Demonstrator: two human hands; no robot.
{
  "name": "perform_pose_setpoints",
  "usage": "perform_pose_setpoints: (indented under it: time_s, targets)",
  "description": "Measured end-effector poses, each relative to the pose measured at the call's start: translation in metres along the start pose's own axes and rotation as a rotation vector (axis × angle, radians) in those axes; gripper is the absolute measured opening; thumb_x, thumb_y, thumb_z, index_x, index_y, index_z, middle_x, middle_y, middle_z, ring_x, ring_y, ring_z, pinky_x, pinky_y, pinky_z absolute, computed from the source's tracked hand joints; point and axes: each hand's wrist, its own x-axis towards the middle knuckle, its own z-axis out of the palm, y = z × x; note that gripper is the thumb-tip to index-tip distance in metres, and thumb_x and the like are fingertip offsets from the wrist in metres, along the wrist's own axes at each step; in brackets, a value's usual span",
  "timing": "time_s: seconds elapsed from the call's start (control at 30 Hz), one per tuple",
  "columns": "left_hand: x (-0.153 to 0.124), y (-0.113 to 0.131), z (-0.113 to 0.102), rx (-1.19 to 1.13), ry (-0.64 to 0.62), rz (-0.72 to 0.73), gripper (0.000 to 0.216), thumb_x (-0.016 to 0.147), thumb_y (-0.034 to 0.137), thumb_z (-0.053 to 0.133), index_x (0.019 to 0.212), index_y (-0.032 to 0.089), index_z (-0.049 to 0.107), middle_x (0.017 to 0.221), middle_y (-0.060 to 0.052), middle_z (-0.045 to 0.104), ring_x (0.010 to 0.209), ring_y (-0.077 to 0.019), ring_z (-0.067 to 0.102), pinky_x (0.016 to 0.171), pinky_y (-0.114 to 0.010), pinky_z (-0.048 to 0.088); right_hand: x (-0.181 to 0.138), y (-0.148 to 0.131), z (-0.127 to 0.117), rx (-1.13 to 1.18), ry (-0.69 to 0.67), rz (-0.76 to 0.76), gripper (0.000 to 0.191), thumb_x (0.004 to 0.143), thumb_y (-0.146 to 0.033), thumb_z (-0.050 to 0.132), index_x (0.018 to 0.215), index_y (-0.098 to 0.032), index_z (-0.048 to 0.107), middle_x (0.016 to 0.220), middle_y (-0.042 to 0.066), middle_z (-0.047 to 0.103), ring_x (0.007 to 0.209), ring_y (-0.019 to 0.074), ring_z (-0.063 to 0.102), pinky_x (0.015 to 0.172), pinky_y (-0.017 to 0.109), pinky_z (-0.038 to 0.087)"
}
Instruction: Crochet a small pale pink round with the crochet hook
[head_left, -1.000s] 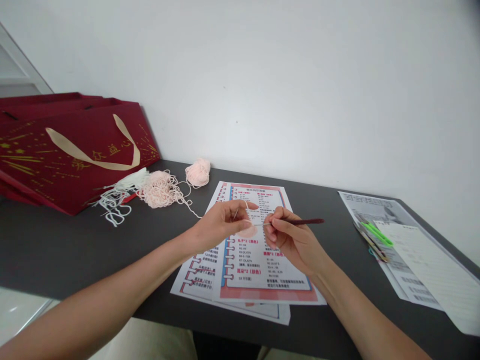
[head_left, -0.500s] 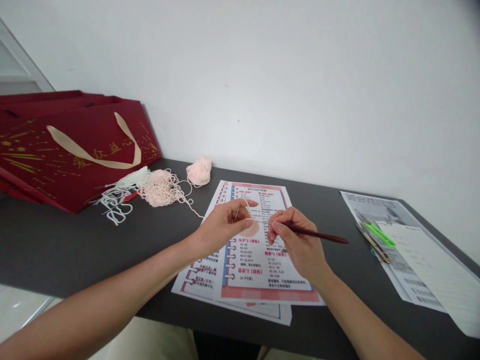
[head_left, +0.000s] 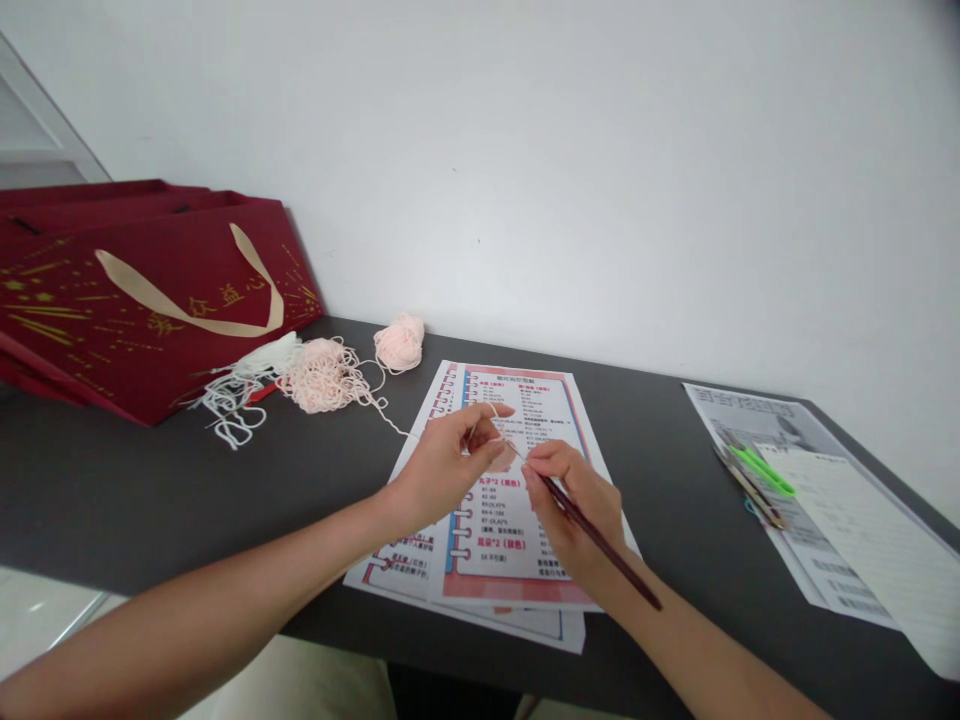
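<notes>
My left hand (head_left: 447, 459) pinches a small pink crocheted piece (head_left: 501, 455), with pink yarn looped over its raised forefinger. The strand runs left across the table to a loose pink yarn tangle (head_left: 322, 375). My right hand (head_left: 571, 500) grips a dark red crochet hook (head_left: 600, 541); its metal tip touches the pink piece and its handle points back along my right forearm. Both hands hover over printed instruction sheets (head_left: 517, 545) on the dark table (head_left: 150, 480).
A small pink yarn ball (head_left: 399, 342) and white yarn strands (head_left: 232, 400) lie near a dark red gift bag (head_left: 135, 300) with a beige handle at the left. Papers (head_left: 840, 520) with green-handled scissors (head_left: 761, 470) and a pen lie at the right. A white wall stands behind.
My right hand has turned the hook: its handle swung from pointing right to pointing down toward my forearm. The hand moved slightly left and lower. My left hand keeps its pinch.
</notes>
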Motion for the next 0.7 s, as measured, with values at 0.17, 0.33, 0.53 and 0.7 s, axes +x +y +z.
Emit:
perform_pose_setpoints:
  time_s: [0.17,0.33,0.53,0.7]
  targets:
    - [-0.003,0.0,0.002,0.118,0.073,0.041,0.023,0.08,0.024,0.058,0.102,0.021,0.066,0.066,0.001,0.059,0.068,-0.0161,0.053,0.069,-0.029,0.04,0.001,0.0,0.008,0.188,0.092,0.236,0.01,0.087,-0.019,0.054,0.078,-0.023,0.051,0.067,-0.002,0.056,0.057,0.0132,0.053,0.055,0.027,0.044]
    - [-0.003,0.001,0.001,0.17,0.096,0.036,0.028,0.078,0.026,0.062,0.106,0.022,0.067,0.065,0.002,0.062,0.063,-0.0146,0.052,0.066,-0.028,0.04,-0.004,0.007,0.01,0.098,0.065,0.122,0.01,0.086,-0.014,0.053,0.083,-0.023,0.052,0.079,0.001,0.059,0.067,0.0152,0.058,0.061,0.029,0.047]
    - [-0.004,0.006,0.002,0.094,0.025,-0.003,0.023,0.078,0.024,0.063,0.1,0.021,0.069,0.065,0.001,0.065,0.067,-0.016,0.058,0.071,-0.029,0.042,-0.006,0.015,0.007,-0.087,-0.087,-0.197,0.023,0.084,-0.003,0.049,0.094,-0.025,0.05,0.091,0.004,0.058,0.083,0.018,0.059,0.071,0.031,0.049]
    - [0.001,0.001,0.0,-0.319,-0.145,-0.222,0.043,0.072,0.02,0.07,0.113,0.016,0.059,0.065,0.002,0.063,0.063,-0.0137,0.059,0.068,-0.029,0.044,0.005,0.021,0.001,-0.094,-0.213,-0.307,0.023,0.086,-0.004,0.046,0.097,-0.024,0.049,0.088,0.005,0.057,0.076,0.017,0.055,0.064,0.031,0.049]
